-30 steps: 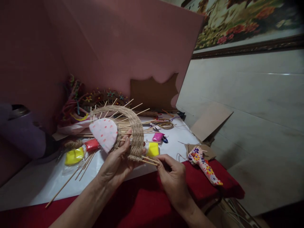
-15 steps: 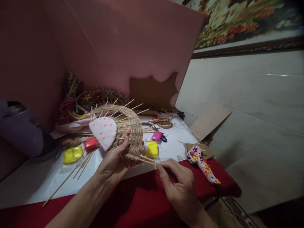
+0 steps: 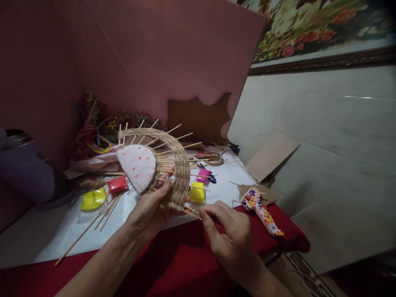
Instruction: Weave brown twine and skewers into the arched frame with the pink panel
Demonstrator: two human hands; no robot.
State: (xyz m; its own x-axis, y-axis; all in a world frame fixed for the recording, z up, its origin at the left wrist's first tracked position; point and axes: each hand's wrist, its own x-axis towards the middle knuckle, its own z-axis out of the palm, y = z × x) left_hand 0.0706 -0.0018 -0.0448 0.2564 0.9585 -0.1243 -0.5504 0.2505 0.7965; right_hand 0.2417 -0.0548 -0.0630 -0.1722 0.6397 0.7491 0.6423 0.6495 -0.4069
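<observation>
Above the bench (image 3: 31,243), the left hand (image 3: 150,211) grips the half-round twine weaving (image 3: 182,165), its band densely woven but outer spoke tips (image 3: 195,144) bare, while the right hand (image 3: 232,233), fingers narrow, pinches 2 lower stick ends (image 3: 193,213).

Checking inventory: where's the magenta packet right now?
Head view, just right of centre: the magenta packet lies on the white sheet, beyond the right hand and a yellow packet, beside blue scissor handles.

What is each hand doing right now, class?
Left hand: closed on the woven fan, thumb in front.
Right hand: fingers pinched at the stick ends; whether they grip them cannot be told.
</observation>
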